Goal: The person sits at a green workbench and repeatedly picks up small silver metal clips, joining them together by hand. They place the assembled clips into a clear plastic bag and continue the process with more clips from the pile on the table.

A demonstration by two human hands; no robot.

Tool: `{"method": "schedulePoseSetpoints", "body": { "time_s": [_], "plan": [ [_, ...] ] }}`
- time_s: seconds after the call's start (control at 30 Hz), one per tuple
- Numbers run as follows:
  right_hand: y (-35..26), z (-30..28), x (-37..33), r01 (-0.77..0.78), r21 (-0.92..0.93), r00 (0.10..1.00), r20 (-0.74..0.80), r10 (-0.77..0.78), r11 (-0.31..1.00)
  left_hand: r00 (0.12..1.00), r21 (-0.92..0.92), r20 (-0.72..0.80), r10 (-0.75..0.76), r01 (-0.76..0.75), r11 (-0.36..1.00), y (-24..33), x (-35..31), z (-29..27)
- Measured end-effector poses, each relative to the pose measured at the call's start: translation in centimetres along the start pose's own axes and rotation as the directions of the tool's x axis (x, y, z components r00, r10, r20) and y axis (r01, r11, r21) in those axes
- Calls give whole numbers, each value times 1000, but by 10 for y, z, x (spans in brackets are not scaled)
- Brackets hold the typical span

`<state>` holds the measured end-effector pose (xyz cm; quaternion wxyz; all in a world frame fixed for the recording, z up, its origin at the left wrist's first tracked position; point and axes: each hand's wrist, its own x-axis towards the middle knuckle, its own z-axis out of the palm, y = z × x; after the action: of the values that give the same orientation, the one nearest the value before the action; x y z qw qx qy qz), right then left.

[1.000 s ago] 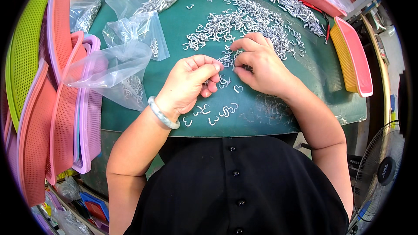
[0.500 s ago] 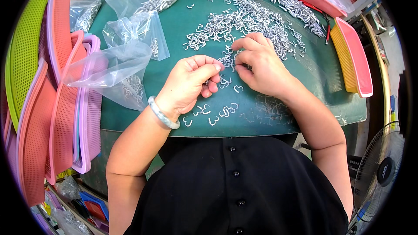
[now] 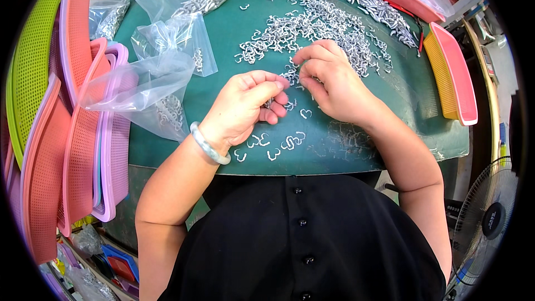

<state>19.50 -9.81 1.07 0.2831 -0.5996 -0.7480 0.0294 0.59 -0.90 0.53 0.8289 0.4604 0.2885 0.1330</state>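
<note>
Seated person at a green surface (image 3: 234,50), seen from above. The left hand (image 3: 245,106), a pale bangle (image 3: 209,144) on its wrist, is curled into a loose fist, its grip closed over small silvery metal hooks (image 3: 270,102) that show only between thumb and fingers. The right hand (image 3: 334,81) rests just beside it, fingertips bent down and together onto the near edge of the heap of hooks (image 3: 317,28); whether it pinches one cannot be told. A few single hooks (image 3: 273,145) lie on the surface below the hands, near the person's black buttoned top (image 3: 301,239). Clear plastic bags (image 3: 167,44), some holding hooks, lie to the left. Stacked mesh trays (image 3: 72,134) in pink, green and lilac stand at the left edge; pink and yellow trays (image 3: 454,72) at the right. A fan (image 3: 490,217) stands at lower right.
</note>
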Motion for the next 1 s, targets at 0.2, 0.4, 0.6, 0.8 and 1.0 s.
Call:
{"method": "schedulePoseSetpoints", "body": {
  "time_s": [0.2, 0.4, 0.6, 0.8, 1.0],
  "plan": [
    [0, -1, -3, 12, -67, 999, 49, -8, 998, 1000, -18, -14, -2, 1, 1000, 0, 2, -3],
    [2, 4, -3, 26, -54, 998, 57, -23, 998, 1000, -78, -4, -6, 5, 997, -1, 4, -4],
    [-9, 0, 5, 78, 191, 996, -50, -70, 978, 999, -212, 40, -28, 36, 977, 0, 6, -1],
    [0, 0, -4, 99, 124, 990, 90, -111, 987, 1000, -110, 2, -12, 12, 994, 3, 3, -5],
    [-2, 2, -5, 133, 51, 975, 174, -140, 990, 1000, -87, -1, -2, 2, 996, 1, 3, -8]
  ]
}}
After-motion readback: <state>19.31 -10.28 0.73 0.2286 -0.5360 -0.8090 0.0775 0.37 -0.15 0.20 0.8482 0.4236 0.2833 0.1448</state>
